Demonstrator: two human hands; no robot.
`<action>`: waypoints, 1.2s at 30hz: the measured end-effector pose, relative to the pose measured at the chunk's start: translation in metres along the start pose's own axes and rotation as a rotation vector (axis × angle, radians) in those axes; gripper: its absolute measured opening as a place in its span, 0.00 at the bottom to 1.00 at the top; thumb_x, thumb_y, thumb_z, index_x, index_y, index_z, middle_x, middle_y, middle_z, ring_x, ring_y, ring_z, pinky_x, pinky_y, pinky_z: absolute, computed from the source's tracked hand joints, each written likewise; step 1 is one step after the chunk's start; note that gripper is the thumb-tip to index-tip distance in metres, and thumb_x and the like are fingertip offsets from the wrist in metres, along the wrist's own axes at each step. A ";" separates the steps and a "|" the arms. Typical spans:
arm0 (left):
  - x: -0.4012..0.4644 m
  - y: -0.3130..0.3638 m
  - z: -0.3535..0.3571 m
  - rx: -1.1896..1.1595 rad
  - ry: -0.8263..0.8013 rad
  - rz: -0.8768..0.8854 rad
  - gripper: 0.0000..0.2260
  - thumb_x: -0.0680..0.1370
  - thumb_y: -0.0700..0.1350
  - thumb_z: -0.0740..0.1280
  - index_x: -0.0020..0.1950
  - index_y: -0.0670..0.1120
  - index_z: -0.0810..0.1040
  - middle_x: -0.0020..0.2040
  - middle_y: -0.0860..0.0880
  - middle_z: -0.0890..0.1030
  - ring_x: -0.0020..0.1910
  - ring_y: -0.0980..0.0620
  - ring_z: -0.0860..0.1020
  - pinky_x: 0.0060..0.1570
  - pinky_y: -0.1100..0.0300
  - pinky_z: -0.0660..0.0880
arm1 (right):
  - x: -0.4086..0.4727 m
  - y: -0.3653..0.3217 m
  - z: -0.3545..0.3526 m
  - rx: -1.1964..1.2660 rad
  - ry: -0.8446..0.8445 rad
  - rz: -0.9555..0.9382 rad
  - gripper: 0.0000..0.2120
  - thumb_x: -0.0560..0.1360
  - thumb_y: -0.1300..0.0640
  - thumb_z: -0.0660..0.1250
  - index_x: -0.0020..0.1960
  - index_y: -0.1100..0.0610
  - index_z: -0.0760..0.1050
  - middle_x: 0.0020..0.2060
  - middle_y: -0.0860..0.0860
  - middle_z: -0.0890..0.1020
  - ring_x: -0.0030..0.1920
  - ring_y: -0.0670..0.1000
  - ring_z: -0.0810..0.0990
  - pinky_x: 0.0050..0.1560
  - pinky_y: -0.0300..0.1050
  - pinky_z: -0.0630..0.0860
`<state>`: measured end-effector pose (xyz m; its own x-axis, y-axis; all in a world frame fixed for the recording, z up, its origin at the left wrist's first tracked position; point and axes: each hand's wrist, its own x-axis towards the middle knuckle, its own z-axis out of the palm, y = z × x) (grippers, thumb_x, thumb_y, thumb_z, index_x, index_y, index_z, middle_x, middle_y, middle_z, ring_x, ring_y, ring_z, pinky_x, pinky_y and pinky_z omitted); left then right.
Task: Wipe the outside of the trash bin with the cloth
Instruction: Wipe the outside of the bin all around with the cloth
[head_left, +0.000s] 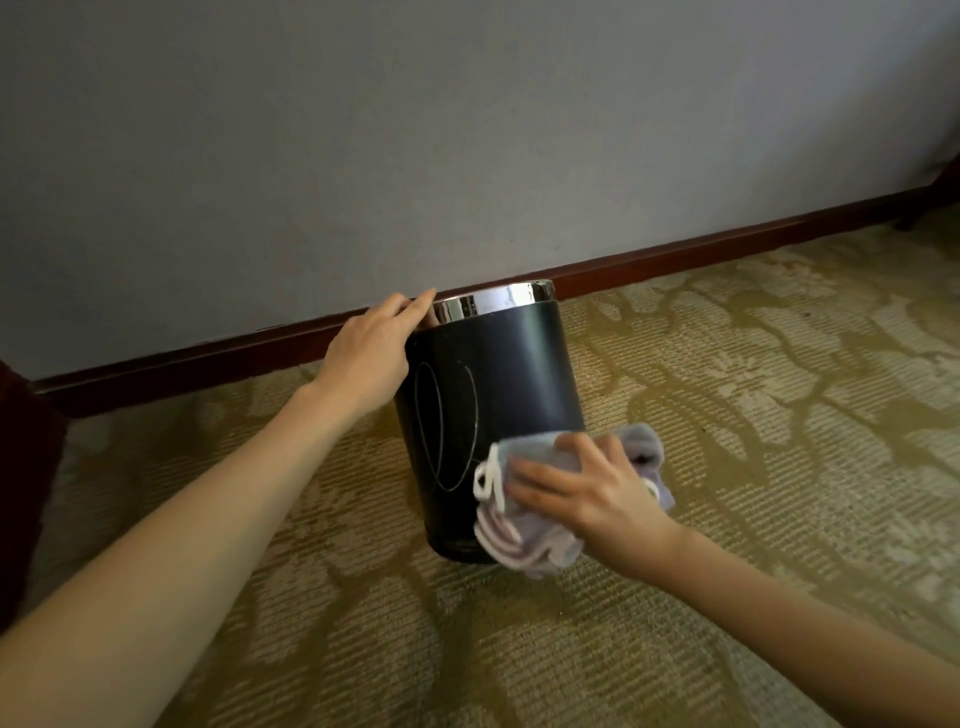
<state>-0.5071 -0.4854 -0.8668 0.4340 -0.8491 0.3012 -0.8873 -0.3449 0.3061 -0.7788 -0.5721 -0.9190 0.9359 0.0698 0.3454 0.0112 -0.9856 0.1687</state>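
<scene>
A black round trash bin (498, 384) with a shiny chrome rim (498, 300) stands on the carpet close to the wall, leaning slightly. My left hand (371, 353) rests on its upper left side, with fingers reaching over the rim. A crumpled pale grey-lilac cloth (524, 540) lies against the bin's lower right side. My right hand (587, 488) presses the cloth to the bin, fingers spread over it and bunching the fabric.
A patterned olive and beige carpet (753, 415) covers the floor. A dark red-brown skirting board (675, 260) runs along the grey wall (415, 130) just behind the bin. Dark furniture (21, 467) stands at the left edge, and a dark furniture leg (930, 197) at the far right.
</scene>
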 end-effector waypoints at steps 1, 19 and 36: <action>0.001 -0.001 0.000 0.002 -0.002 -0.002 0.30 0.78 0.33 0.58 0.76 0.53 0.58 0.64 0.51 0.71 0.56 0.46 0.74 0.47 0.54 0.73 | -0.009 -0.004 0.003 0.001 -0.032 -0.025 0.21 0.69 0.57 0.75 0.61 0.48 0.78 0.61 0.44 0.79 0.53 0.61 0.77 0.40 0.55 0.73; 0.008 0.000 0.002 0.020 -0.042 -0.080 0.27 0.79 0.37 0.55 0.77 0.53 0.55 0.64 0.48 0.69 0.53 0.43 0.74 0.45 0.48 0.74 | 0.032 0.012 0.005 0.082 0.182 0.323 0.24 0.68 0.63 0.73 0.62 0.48 0.78 0.62 0.47 0.78 0.53 0.63 0.74 0.43 0.53 0.67; 0.022 0.032 0.007 -0.005 -0.052 -0.003 0.27 0.78 0.34 0.54 0.76 0.48 0.57 0.64 0.46 0.70 0.60 0.42 0.67 0.58 0.47 0.69 | 0.080 0.076 -0.010 0.196 0.252 0.544 0.22 0.71 0.58 0.70 0.65 0.49 0.75 0.63 0.48 0.77 0.51 0.60 0.71 0.44 0.56 0.70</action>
<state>-0.5270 -0.5176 -0.8568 0.4275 -0.8679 0.2529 -0.8852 -0.3452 0.3118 -0.7071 -0.6402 -0.8690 0.7142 -0.4392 0.5450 -0.3565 -0.8983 -0.2568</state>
